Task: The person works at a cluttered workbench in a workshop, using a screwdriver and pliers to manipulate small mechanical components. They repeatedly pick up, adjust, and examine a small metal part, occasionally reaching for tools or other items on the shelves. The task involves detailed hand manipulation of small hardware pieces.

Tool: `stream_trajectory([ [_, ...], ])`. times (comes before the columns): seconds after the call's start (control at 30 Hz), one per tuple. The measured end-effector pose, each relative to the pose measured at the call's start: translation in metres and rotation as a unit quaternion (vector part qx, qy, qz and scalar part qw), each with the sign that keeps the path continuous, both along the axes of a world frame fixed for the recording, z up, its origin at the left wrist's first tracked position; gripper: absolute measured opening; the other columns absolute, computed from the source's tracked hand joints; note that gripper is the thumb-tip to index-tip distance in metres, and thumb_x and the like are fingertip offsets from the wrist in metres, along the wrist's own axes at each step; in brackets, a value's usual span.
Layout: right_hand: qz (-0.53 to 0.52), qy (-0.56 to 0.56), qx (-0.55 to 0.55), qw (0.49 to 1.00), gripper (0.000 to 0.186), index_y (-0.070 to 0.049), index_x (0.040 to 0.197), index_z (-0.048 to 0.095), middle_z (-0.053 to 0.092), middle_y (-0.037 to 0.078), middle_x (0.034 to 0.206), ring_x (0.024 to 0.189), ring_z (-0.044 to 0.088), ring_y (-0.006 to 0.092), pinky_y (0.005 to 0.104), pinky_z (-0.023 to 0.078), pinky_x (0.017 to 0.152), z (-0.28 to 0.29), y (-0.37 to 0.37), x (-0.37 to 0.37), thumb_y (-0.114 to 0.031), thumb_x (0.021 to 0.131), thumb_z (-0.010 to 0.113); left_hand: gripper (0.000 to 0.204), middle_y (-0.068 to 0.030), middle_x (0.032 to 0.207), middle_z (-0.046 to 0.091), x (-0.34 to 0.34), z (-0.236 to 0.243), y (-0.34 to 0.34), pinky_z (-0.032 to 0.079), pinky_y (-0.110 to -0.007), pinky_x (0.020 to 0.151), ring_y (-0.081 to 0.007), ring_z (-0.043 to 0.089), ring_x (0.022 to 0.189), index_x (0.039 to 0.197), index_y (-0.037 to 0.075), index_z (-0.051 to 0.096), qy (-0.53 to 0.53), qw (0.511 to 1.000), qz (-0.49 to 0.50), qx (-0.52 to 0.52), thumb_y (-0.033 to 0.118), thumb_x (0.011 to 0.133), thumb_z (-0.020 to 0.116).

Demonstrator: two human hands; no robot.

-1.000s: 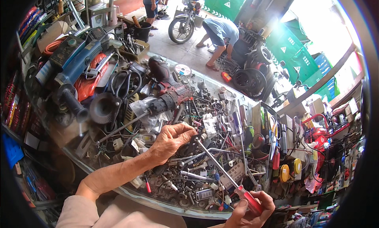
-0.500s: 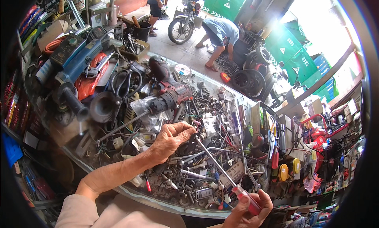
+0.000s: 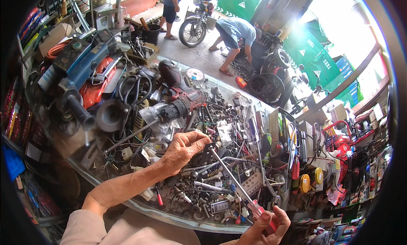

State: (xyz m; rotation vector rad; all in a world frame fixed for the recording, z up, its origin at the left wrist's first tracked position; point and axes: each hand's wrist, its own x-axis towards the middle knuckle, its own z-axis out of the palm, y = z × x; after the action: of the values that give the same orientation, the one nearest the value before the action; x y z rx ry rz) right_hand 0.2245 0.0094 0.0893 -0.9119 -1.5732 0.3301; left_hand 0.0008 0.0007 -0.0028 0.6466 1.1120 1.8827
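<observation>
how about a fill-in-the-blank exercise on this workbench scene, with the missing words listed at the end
1. The right hand holds a ____ by its red handle.
2. The tool's long shaft reaches a dark part at the fingertips of the ____ hand.
3. The drill lies to the ____ of the blue power tool.
4. The panel behind the motorcycle is mainly ____.

Missing words: screwdriver; left; right; green

drill (image 3: 185, 107) lies behind the screwdriver (image 3: 237, 182), grinder (image 3: 85, 68) left of both, motorcycle (image 3: 200, 20) behind the bench (image 3: 169, 221)
</observation>
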Motion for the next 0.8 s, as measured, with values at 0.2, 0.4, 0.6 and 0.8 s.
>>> stream_trajectory([
  [0.2,0.043,0.022,0.019,0.999,0.04,0.004,0.103,0.065,0.064,0.009,0.077,0.063,0.061,0.0134,0.0222,0.047,0.056,0.004,0.002,-0.003,-0.029,0.083,0.078,0.014,0.004,0.087,0.066,0.0,0.0,0.001,0.041,-0.017,0.067,-0.0001,0.051,0.075,0.101,0.002,0.069,0.01,1.0,-0.001,0.002,0.013,0.096,0.063],
  [0.4,0.046,-0.011,0.017,0.999,0.045,0.006,0.109,0.061,0.066,0.011,0.076,0.063,0.062,0.015,0.0233,0.048,0.057,0.004,0.002,-0.006,-0.031,0.087,0.074,0.015,0.0043,0.087,0.066,-0.001,-0.003,-0.003,0.041,-0.017,0.067,-0.0003,0.051,0.075,0.101,0.002,0.069,0.007,1.0,0.01,-0.001,0.014,0.096,0.062],
  [0.6,0.045,0.031,-0.029,0.998,0.044,0.004,0.112,0.062,0.066,0.012,0.08,0.061,0.063,0.0153,0.0216,0.048,0.056,-0.005,0.002,0.005,-0.029,0.086,0.075,0.014,0.0041,0.088,0.066,0.0,0.003,-0.001,0.042,-0.017,0.067,-0.0007,0.052,0.075,0.102,0.003,0.069,0.007,1.0,-0.003,-0.002,0.014,0.096,0.062],
  [0.8,0.035,0.025,-0.034,0.998,0.045,0.004,0.108,0.062,0.066,0.011,0.077,0.062,0.062,0.0148,0.0217,0.048,0.056,0.004,0.001,-0.008,-0.029,0.084,0.077,0.014,0.0045,0.087,0.065,-0.001,-0.001,-0.003,0.041,-0.017,0.067,-0.0007,0.051,0.077,0.101,0.003,0.069,-0.004,1.0,0.005,-0.005,0.015,0.096,0.062],
])
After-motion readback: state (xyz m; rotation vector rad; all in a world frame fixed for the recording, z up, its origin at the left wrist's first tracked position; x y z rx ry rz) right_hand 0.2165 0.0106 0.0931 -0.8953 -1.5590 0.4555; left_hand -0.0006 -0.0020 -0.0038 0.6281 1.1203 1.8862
